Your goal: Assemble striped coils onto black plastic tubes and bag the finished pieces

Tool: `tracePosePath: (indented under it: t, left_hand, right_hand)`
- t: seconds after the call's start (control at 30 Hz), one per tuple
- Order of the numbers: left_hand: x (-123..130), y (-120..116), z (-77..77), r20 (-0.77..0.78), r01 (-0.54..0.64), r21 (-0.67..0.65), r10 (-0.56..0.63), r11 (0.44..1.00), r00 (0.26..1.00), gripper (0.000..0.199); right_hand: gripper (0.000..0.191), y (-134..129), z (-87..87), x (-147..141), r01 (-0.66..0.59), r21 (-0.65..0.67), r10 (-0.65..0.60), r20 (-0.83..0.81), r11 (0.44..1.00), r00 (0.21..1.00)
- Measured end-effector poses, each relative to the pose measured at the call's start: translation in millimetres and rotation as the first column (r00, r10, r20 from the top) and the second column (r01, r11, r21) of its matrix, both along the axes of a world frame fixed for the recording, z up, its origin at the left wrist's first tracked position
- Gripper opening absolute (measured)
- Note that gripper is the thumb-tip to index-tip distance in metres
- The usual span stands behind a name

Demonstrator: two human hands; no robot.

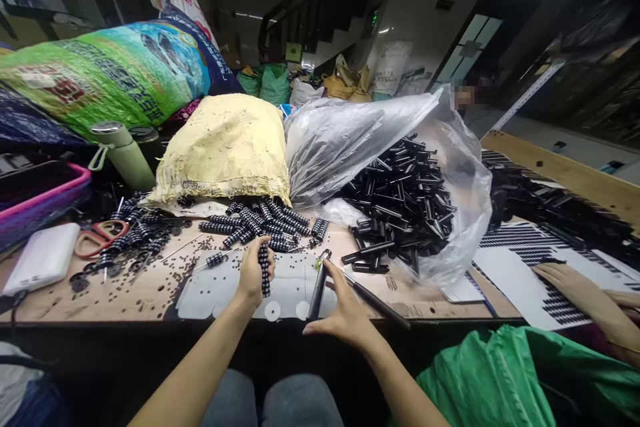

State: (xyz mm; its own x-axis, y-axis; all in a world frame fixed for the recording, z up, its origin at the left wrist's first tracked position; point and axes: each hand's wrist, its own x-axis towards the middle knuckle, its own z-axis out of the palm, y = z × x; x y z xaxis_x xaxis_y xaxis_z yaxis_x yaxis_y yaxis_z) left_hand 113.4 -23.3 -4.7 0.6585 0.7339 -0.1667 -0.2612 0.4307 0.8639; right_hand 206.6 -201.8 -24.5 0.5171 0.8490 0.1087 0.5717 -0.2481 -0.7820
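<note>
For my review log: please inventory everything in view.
table: one, brown, centre
rods: many, black and white, centre
tubes: two, black, centre
parts: many, black, in bag
bag: one, clear, centre
sack: one, yellow, centre
printed sack: one, multicoloured, left
far sacks: several, mixed, background
scissors: one, orange, left
flask: one, green, left
basket: one, pink, left
case: one, white, left
strips: many, black, right
sheets: several, white, right
cloth: one, green, right
other person's hand: one clearly seen, bare, right
legs: two, blue, bottom
left hand: one, bare, holding rod
right hand: one, bare, at tubes
</note>
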Motion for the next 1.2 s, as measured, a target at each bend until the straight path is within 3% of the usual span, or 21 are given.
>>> tracePosePath:
  t: [0.13,0.27,0.47,0.57,0.77,0.97,1.03,1.1,1.13,1.2]
  left_hand:
    - [-9.6,-5.6,-2.8,-0.052,0.154,-0.025,-0.155,0.988,0.987,0.033]
    - [-18.0,-11.0,4.8,-0.131,0.273,-0.059,-0.279,0.960,0.951,0.044]
    - [-20.7,-23.4,8.1,-0.136,0.210,-0.205,-0.241,0.956,0.961,0.027]
    - [-20.6,-27.7,7.4,-0.139,0.241,-0.256,-0.282,0.936,0.949,0.026]
    - [-18.9,-28.0,10.7,-0.183,0.286,-0.292,-0.347,0.912,0.920,0.024]
    - [-15.9,-22.2,5.4,-0.322,0.313,-0.309,-0.409,0.898,0.854,0.030]
    - [-17.5,-22.2,-0.6,-0.361,0.326,-0.186,-0.373,0.927,0.855,0.033]
    - [-20.7,-24.7,-10.8,-0.409,0.337,0.145,-0.254,0.930,0.876,0.033]
    - [-22.5,-26.7,-17.6,-0.429,0.338,0.357,-0.168,0.871,0.888,0.033]
    - [-25.6,-30.4,-33.3,-0.462,0.370,0.692,-0.013,0.619,0.887,0.040]
  right_hand:
    - [0.114,13.4,8.6,-15.5,-0.060,0.133,0.064,-0.028,0.989,0.998]
    - [0.114,28.2,15.3,-26.7,-0.149,0.215,0.158,-0.024,0.965,0.987]
    - [0.120,46.6,17.2,-38.4,-0.257,0.288,0.274,-0.017,0.922,0.962]
    - [0.121,50.2,13.1,-40.2,-0.272,0.273,0.294,-0.039,0.923,0.955]
    - [0.109,52.0,4.0,-42.7,-0.215,0.265,0.260,-0.146,0.940,0.955]
    - [0.105,52.9,-7.3,-47.4,-0.144,0.243,0.195,-0.202,0.959,0.960]
    - [0.104,54.9,-12.7,-48.8,-0.107,0.216,0.142,-0.151,0.971,0.978]
    - [0.101,58.7,-21.2,-50.1,-0.044,0.207,0.059,-0.068,0.977,0.996]
    - [0.096,60.6,-26.3,-50.5,-0.003,0.208,0.007,-0.020,0.978,1.000]
    - [0.085,61.4,-36.7,-48.7,0.065,0.187,-0.082,0.082,0.980,0.993]
